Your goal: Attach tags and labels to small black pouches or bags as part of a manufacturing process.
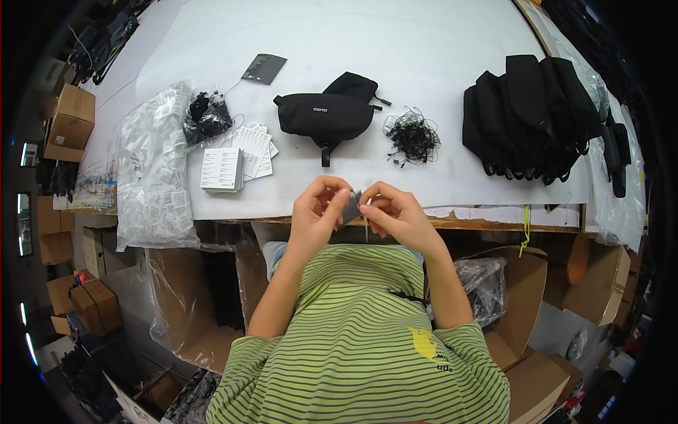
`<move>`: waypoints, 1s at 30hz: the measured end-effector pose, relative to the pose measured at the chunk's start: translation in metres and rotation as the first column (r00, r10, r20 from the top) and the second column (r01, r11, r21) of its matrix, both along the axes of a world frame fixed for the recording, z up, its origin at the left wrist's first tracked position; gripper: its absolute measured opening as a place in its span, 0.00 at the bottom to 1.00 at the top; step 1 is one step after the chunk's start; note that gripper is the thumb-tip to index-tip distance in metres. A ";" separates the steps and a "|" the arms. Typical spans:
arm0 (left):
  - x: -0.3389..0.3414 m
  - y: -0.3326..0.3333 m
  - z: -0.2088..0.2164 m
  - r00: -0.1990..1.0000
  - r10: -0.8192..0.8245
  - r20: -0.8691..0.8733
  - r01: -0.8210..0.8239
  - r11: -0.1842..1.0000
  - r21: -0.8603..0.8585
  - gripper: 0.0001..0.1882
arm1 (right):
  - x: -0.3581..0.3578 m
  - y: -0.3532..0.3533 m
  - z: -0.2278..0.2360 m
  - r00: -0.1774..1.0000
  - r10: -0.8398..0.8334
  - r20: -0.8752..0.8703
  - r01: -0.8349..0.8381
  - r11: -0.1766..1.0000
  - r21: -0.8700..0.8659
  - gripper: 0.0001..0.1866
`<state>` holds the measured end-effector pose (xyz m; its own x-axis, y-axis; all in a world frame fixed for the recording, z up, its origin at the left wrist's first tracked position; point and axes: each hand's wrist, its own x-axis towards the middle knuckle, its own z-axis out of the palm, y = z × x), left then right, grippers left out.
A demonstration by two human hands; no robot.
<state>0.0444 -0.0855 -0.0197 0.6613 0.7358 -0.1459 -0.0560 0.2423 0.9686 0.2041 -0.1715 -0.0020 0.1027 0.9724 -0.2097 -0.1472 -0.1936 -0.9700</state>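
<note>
Close to my body, at the table's near edge, both hands are pinched together. My left hand (323,210) has its thumb and fingers closed at a small dark grey card tag (351,210). From the other side my right hand (397,214) pinches at the same tag, with a thin pale strip showing below its fingertips. Any thin cord between the fingers is too small to make out. Beyond my hands lies a black waist bag (318,118), with another black pouch (355,86) behind it. A tangle of black tag strings (412,136) sits to their right.
Left on the white table (339,35) are a stack of white printed cards (222,169), a clear bag of labels (157,169), bagged black cords (209,116) and a dark card tag (265,68). Black bags (530,116) are piled right. Cardboard boxes (522,297) stand below.
</note>
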 end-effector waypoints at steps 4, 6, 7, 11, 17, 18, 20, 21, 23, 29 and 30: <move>0.009 0.042 -0.049 0.959 0.249 -0.132 -0.205 0.939 0.277 0.10 | -0.001 -0.001 -0.016 0.998 -0.021 -0.055 0.018 0.999 -0.042 0.07; 0.010 0.060 -0.068 0.815 0.408 -0.410 -0.097 0.795 0.598 0.13 | -0.003 0.000 -0.020 0.994 -0.077 -0.076 0.073 0.996 -0.048 0.07; 0.008 0.065 -0.070 0.812 0.354 -0.463 -0.020 0.811 0.585 0.13 | -0.004 0.000 -0.021 0.987 -0.133 -0.085 0.128 0.989 -0.070 0.07; 0.017 0.051 -0.047 0.899 0.350 -0.262 -0.081 0.723 0.686 0.11 | -0.001 -0.002 -0.035 0.940 -0.323 0.108 0.328 0.944 -0.031 0.05; 0.004 0.015 -0.013 0.996 -0.026 -0.087 0.016 0.994 -0.106 0.12 | -0.016 0.004 -0.030 0.868 -0.336 0.366 0.318 0.942 0.110 0.05; 0.002 0.015 -0.010 0.996 -0.022 -0.090 0.012 0.994 -0.109 0.12 | -0.017 0.004 -0.029 0.870 -0.331 0.365 0.315 0.943 0.107 0.05; -0.003 0.016 -0.004 0.984 -0.054 -0.170 0.032 0.991 -0.128 0.12 | -0.019 0.003 -0.028 0.869 -0.246 0.429 0.199 0.968 0.152 0.04; -0.005 0.015 -0.007 0.984 -0.053 -0.171 0.030 0.991 -0.130 0.12 | -0.020 0.003 -0.027 0.870 -0.243 0.428 0.197 0.969 0.149 0.04; -0.007 0.014 -0.015 0.979 -0.023 -0.202 0.009 0.998 -0.068 0.10 | -0.022 0.001 -0.025 0.862 -0.206 0.462 0.144 0.975 0.167 0.06; -0.005 0.001 -0.004 0.924 0.377 -0.059 -0.348 0.896 0.274 0.05 | -0.015 -0.004 -0.030 0.961 -0.274 -0.025 0.275 0.961 0.041 0.06; -0.006 0.000 0.002 0.924 0.378 -0.061 -0.349 0.897 0.273 0.05 | -0.012 -0.006 -0.027 0.962 -0.273 -0.025 0.274 0.961 0.039 0.06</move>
<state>0.0382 -0.0854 -0.0182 0.3310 0.9434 0.0203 0.0165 -0.0273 0.9995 0.1926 -0.1772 -0.0295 0.3623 0.9157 -0.1741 -0.2079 -0.1027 -0.9727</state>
